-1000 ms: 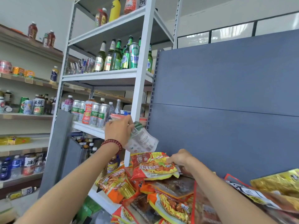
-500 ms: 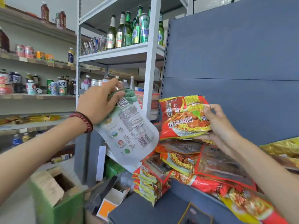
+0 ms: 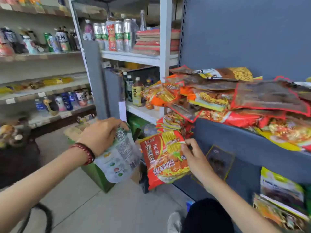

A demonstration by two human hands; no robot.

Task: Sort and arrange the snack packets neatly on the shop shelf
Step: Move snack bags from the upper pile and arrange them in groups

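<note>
My left hand grips the top of a white pouch with a QR code, which hangs below it. My right hand pinches the upper right edge of a red and orange noodle packet, held upright beside the pouch and below the shelf edge. A messy heap of noodle and snack packets lies on the grey shop shelf up to the right. Several packets droop over the shelf's left end. More packets stand on the lower shelf at the right.
A white metal rack with cans and bottles stands left of the grey shelf. Wall shelves with drinks run along the far left. A green carton sits on the floor under my left hand. A black cable curves at bottom left.
Both hands have come down from shelf height to below the shelf edge. The noodle packet taken off the heap has travelled down with my right hand, the white pouch with my left.
</note>
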